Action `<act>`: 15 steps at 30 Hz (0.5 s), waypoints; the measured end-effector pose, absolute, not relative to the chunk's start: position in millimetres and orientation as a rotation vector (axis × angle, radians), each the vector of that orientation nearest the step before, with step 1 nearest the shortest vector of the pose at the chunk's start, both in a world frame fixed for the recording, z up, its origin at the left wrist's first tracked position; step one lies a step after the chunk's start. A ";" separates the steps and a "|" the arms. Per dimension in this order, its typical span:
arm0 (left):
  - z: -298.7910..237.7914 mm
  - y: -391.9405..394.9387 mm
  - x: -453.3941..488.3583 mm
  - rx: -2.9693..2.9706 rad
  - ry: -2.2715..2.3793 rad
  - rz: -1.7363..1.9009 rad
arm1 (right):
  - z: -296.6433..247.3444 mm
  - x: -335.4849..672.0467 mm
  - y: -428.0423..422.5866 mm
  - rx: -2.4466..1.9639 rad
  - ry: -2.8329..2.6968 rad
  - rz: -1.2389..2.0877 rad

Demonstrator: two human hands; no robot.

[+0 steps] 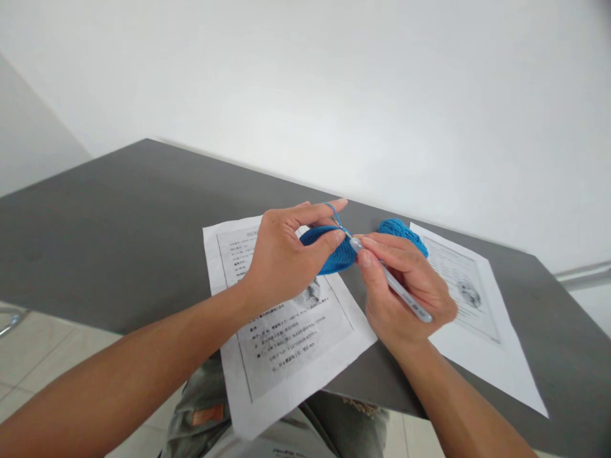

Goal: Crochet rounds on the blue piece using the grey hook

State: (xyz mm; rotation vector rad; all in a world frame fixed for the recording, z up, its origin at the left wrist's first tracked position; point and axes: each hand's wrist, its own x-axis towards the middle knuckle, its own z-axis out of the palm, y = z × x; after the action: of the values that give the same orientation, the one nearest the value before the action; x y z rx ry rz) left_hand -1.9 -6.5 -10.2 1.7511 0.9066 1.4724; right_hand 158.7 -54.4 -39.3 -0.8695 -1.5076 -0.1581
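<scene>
- Head view: we look down on two bare hands over a dk grey table [143, 222], set against a white wall [382, 95].
- Our L hand [293, 254] pinches the rim of a blue crochet piece [338, 259] btwn thumb and fingers; its index finger points out straight, w/ a loop of blue yarn [333, 208] round it.
- Our R hand [405, 286] grips a hook [403, 292] like a pen: thumb and index finger close together nr the front of its pale see-through handle, other fingers curled. The thin metal tip meets the piece's upper edge, just beside the L thumb.
- The piece, curved and tightly stitched, is btwn both hands, above a printed sheet [305, 369]; can't tell if its underside touches the paper.
- That sheet overhangs the table's nr edge, above our grey-green trousers [191, 397].
- Beyond the R hand: a blue yarn bundle [398, 230], by the top corner of a 2nd page [482, 343], also printed, w/ a small dk picture.
- Pale floor tiles [48, 356] show bottom L.
</scene>
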 end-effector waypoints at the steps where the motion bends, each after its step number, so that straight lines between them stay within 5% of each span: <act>1: -10.0 -6.3 -2.1 1.756 0.898 1.460 | -39.3 158.7 -54.3 -0.870 -1.504 -0.158; 15: -8.6 -6.3 -2.6 1.536 0.758 1.321 | -37.7 157.6 -57.2 -0.852 -1.492 -0.129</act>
State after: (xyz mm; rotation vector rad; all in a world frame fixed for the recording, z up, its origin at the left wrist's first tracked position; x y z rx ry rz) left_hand -2.6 -6.3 -8.6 1.5365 0.7583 1.3210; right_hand 157.6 -57.2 -37.7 -0.8517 -1.4922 -0.1287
